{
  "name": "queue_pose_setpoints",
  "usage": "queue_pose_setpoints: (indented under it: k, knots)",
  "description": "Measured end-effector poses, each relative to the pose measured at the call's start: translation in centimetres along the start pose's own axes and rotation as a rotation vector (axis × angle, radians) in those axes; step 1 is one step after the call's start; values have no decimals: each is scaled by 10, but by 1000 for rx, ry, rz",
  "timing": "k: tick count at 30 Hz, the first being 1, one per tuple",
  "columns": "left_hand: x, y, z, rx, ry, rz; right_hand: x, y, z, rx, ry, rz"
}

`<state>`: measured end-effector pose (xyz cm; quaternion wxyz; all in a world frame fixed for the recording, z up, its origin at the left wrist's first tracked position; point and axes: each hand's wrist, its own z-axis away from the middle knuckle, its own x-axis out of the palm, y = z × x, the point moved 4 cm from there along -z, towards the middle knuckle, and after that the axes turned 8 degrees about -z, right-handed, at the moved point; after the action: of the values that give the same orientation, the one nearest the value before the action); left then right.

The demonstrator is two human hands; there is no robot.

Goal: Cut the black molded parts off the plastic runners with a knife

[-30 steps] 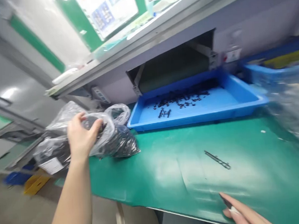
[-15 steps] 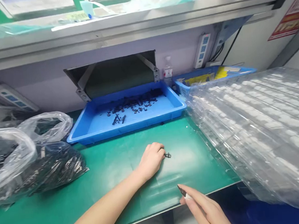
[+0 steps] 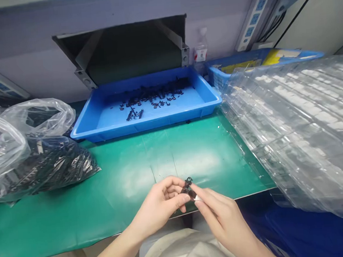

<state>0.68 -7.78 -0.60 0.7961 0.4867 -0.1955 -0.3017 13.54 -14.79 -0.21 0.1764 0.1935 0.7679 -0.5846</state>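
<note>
On my feed, with the clock's centre at mid-view, a clear bag (image 3: 67,162) of dark pieces slumps at 9 o'clock on the green table (image 3: 117,160). At 11 I see a blue tray (image 3: 147,125), black bits scattered inside it. Near 6, the left hand (image 3: 155,205) has its thumb and curled fingers closed around a small black part (image 3: 188,181), held up by the table's front edge. A bottle (image 3: 201,54) stands at 1. Back near 6, the right hand (image 3: 222,211) is narrow, pinching a small white piece (image 3: 197,198) against that part; I can't make out its shape. A blue bin (image 3: 221,77) sits at 2, stacked clear trays (image 3: 297,142) at 3.
</note>
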Motion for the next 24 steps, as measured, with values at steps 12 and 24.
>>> queue_pose_setpoints:
  k: [12,24]
  knots:
    - [7,-5,6,11,38,-42,-1,-9,2,20,-52,123]
    - [12,-6,14,71,52,31,6,-15,3,43,-23,129]
